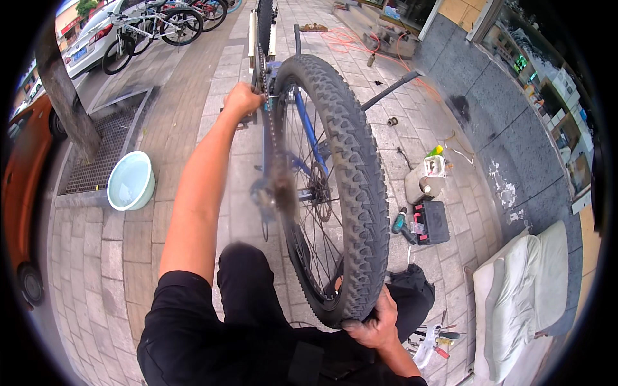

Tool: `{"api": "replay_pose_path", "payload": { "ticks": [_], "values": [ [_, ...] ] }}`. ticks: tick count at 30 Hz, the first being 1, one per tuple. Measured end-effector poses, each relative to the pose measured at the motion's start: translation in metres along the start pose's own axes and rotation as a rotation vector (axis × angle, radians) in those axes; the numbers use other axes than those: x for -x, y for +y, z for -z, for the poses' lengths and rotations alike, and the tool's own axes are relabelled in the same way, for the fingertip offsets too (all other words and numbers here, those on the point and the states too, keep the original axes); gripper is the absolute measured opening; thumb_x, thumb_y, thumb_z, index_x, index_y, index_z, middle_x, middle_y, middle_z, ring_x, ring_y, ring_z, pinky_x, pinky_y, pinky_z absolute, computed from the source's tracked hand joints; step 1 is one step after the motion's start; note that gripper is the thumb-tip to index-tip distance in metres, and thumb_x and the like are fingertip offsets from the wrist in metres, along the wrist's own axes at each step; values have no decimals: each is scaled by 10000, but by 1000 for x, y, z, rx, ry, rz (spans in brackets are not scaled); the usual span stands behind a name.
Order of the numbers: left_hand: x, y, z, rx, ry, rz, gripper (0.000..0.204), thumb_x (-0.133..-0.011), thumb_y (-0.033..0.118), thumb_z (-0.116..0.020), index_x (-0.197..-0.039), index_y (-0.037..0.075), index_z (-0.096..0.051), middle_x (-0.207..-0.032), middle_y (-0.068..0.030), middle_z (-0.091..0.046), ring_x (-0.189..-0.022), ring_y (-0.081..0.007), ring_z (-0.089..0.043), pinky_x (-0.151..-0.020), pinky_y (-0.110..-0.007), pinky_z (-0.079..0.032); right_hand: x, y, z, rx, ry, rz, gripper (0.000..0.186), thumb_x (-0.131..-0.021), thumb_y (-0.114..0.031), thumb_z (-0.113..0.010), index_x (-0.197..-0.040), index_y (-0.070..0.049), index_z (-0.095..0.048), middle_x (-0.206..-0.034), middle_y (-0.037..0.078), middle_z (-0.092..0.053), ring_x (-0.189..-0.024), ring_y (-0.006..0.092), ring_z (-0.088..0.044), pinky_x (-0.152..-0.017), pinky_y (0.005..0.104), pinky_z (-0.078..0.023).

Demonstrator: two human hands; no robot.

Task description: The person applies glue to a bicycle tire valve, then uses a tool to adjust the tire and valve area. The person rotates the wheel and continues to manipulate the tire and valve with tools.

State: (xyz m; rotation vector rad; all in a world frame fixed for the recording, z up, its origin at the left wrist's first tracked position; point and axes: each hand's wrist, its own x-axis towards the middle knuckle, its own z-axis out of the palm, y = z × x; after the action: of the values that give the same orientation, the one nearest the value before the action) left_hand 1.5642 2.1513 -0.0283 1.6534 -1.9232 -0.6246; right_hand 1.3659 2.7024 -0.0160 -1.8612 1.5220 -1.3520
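bicycle centre stage, running up the middle of the pavement, between the tree grate on the left and the grey wall at the right edge! its fat, knobbly tyre faces the person, blue frame tubes showing through the spokes, and look at the chain, stretched along the left side of the tyre into a brownish blur, too smeared to make out. left hand now: arm reached far out, fingers curled in right beside the chain, though what they close on is hidden and one cannot tell if the grip is pinching anything. right hand, down at the near end of the tyre: thumb on the tread, fingers round the side, the grip clamped on the rubber. over on the left, a pale blue basin sits just off the near corner of the grate; farther out, parked bikes beside a white car. to the right, a green-and-black drill lies beside a black-and-red case, a pale container just beyond. nearer the pavement's right edge, a cushioned seat, with hand tools, one red-handled, scattered by its near left side.
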Motion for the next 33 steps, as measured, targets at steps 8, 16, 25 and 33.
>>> {"api": "replay_pose_path", "payload": {
  "ticks": [8, 16, 25, 33],
  "values": [
    [1, 0, 2, -3, 14, 6, 309, -798, 384, -811, -986, 140, -837, -906, -97, -796, -886, -246, -764, -890, -378, -536, 4, 3, -2, -16, 0, -5, 778, -770, -449, -924, -1251, 99, -653, -1163, 235, -687, -979, 337, -705, -872, 400, -565],
    [-5, -4, -2, -3, 8, -1, 315, -787, 375, -805, -1007, 154, -843, -955, -104, -801, -933, -253, -767, -908, -387, -550, 14, 9, -2, 27, -9, 35, 706, -742, -365, -932, -1228, 80, -676, -1127, 213, -704, -911, 324, -723, -819, 389, -586],
    [-6, -2, -3, -30, 4, 4, 309, -772, 353, -795, -1008, 162, -848, -956, -118, -799, -918, -257, -771, -901, -383, -562, 60, 27, -6, 161, -228, -84, 615, -747, -348, -920, -1215, -10, -704, -1100, 180, -706, -923, 361, -721, -805, 417, -590],
    [-4, -2, 0, -39, 25, 10, 306, -766, 349, -790, -1003, 164, -849, -946, -107, -801, -907, -246, -771, -897, -378, -563, 84, 32, 3, 288, -443, -400, 735, -806, -478, -864, -1332, -17, -637, -1327, 204, -631, -1199, 412, -637, -1015, 453, -526]
  ]
}}
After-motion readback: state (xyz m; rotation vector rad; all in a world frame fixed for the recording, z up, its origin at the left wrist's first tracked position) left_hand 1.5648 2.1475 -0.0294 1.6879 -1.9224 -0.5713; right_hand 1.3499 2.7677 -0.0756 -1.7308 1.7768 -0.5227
